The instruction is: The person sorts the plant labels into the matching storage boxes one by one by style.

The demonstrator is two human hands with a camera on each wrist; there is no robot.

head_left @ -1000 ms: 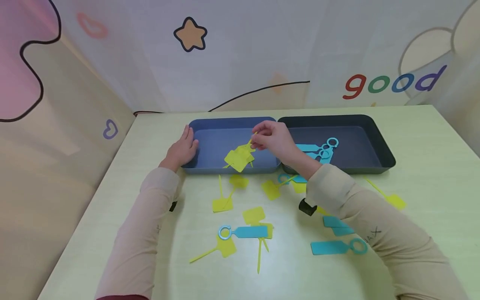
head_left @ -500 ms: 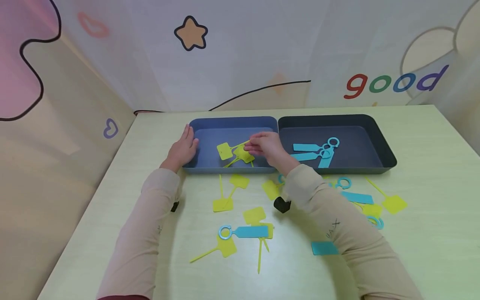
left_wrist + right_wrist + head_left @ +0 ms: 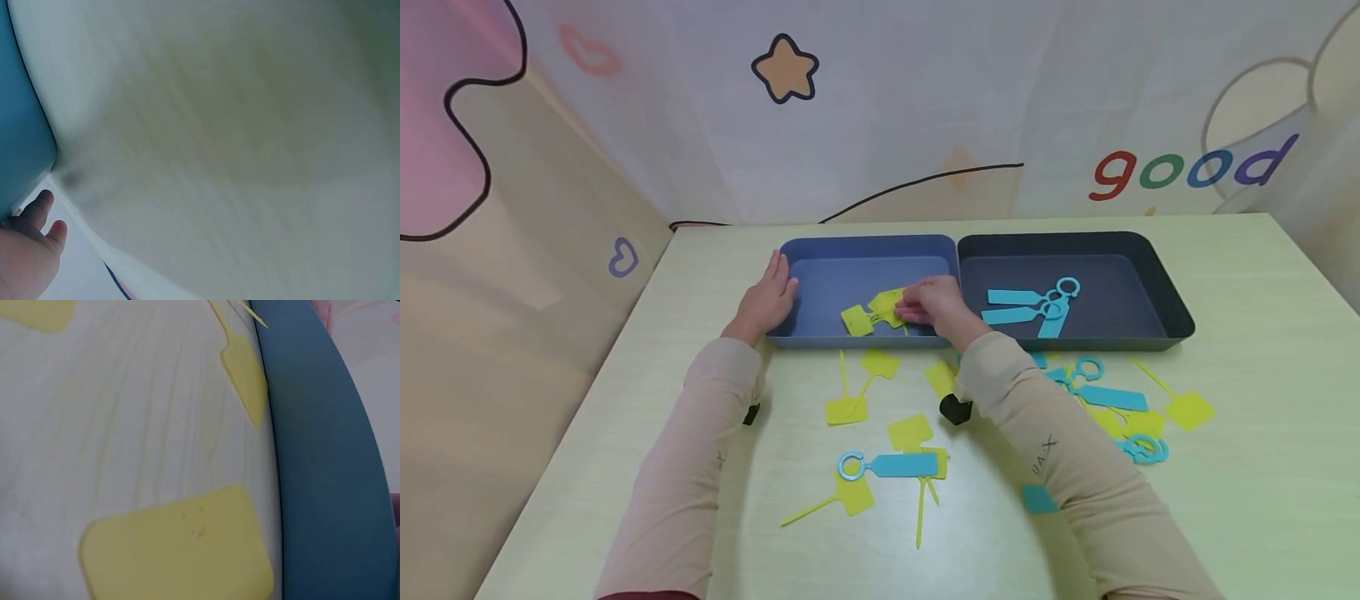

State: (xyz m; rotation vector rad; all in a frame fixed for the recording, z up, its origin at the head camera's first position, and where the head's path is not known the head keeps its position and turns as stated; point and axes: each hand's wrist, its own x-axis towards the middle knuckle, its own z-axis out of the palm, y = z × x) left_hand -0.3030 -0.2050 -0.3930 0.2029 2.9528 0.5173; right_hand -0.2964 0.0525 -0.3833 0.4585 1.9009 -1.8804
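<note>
Over the blue tray, my right hand pinches the stem of a yellow plant label low near the tray floor. The fingertips partly hide the stem and other yellow plant labels lying beneath. My left hand rests with straight fingers against the tray's left side; in the left wrist view, part of the left hand shows at the tray's edge. The right wrist view shows the tray's side wall and yellow labels on the table.
A black tray adjoins the blue one on the right, with several blue ring-ended labels inside. More yellow labels and blue labels lie scattered on the table in front. My right sleeve covers some of them. A printed curtain hangs behind.
My right hand has moved down and slightly left, bringing the pinched yellow plant label down to the labels in the blue tray. My left hand has stayed put.
</note>
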